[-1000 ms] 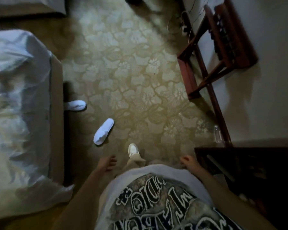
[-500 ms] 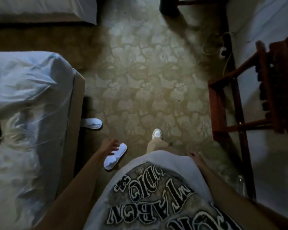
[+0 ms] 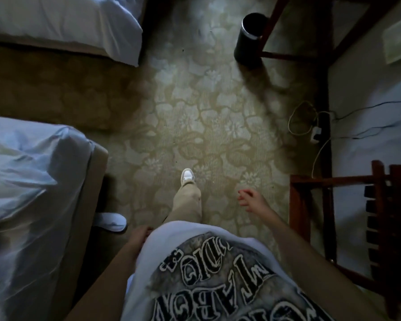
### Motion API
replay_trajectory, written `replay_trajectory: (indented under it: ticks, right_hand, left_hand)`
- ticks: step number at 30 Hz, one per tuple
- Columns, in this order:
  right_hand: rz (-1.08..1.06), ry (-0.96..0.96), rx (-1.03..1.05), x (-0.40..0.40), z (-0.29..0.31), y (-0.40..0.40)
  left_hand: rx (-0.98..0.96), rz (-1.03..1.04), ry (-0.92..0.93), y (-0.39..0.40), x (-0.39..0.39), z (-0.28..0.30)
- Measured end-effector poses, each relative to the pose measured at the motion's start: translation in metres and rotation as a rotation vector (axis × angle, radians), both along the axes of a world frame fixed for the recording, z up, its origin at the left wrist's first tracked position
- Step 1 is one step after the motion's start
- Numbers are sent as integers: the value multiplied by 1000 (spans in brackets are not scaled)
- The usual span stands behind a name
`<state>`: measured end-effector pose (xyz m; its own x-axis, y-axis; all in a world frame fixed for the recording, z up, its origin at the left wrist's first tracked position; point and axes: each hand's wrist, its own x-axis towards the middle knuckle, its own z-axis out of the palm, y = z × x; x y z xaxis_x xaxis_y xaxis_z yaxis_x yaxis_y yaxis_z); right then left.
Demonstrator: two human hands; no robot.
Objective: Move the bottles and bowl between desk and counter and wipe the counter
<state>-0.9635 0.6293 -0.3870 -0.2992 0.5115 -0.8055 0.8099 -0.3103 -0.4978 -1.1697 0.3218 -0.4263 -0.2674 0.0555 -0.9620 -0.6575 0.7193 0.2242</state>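
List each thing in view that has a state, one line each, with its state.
Left hand: empty, down at the hip, partly hidden by the shirt.
Right hand: empty, fingers loosely curled, out over the carpet.
Slipper: lying flat on the carpet, half under the near bed.
Bin: upright beside a wooden leg; contents not visible.
Cable: loosely coiled on the floor by the wall.
Near bed: sheets rumpled.

The single head-worn camera looks steeply down past the person's shirt (image 3: 218,274) onto the carpet (image 3: 206,117).
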Motion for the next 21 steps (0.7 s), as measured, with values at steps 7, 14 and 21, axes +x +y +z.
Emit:
replay_trajectory:
  ticks: [7,14,21]
  right_hand:
    - [-138,-246,-35,-36,-7,84]
    - [-79,-243,-82,-158,-22,202]
    - [-59,-191,-123,-316,-49,381]
  left_hand:
    - [163,-276,225,214,-181,33]
    - [269,-360,339,381,-339,51]
    - [-1,-166,193,446,-422,23]
